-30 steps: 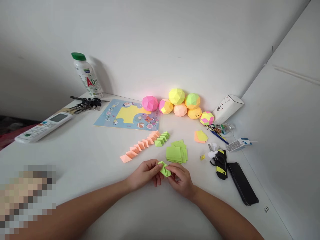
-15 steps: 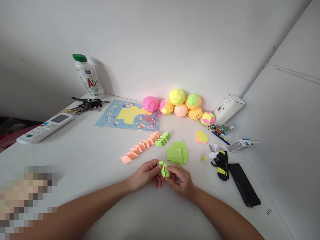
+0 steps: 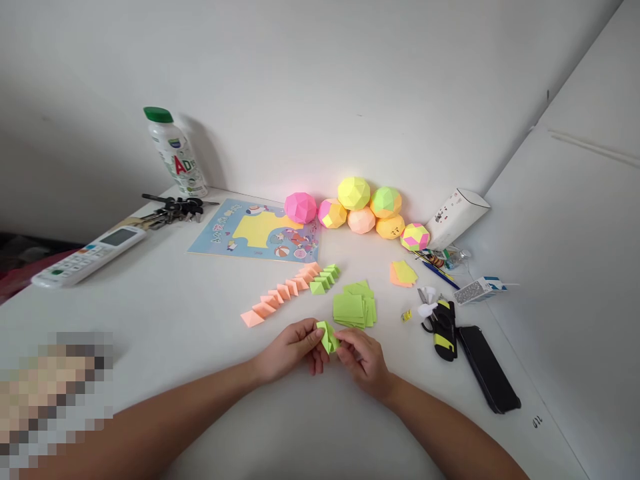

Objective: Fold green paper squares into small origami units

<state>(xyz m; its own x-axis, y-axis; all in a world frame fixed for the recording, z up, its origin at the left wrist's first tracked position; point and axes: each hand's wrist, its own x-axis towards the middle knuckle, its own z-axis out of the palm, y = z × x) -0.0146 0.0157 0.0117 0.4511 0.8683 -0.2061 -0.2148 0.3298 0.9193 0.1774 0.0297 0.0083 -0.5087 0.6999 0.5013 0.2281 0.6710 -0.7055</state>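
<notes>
Both my hands meet over the white table (image 3: 175, 320), pinching one small folded green paper piece (image 3: 328, 337). My left hand (image 3: 293, 350) grips its left side with thumb and fingers closed. My right hand (image 3: 364, 360) pinches its right side. Just beyond them lies a stack of green paper squares (image 3: 354, 308). A row of folded orange and green units (image 3: 290, 291) runs diagonally to the left of the stack.
Several paper balls (image 3: 360, 208) line the wall, beside a white carton (image 3: 455, 217). A puzzle sheet (image 3: 255, 233), keys (image 3: 173, 208), a remote (image 3: 87, 256) and a bottle (image 3: 175, 153) sit at left. Scissors (image 3: 440, 323), a phone (image 3: 489, 377) and orange-yellow notes (image 3: 401, 273) lie at right.
The green piece has turned slightly between my fingers. My hands stay in the same place.
</notes>
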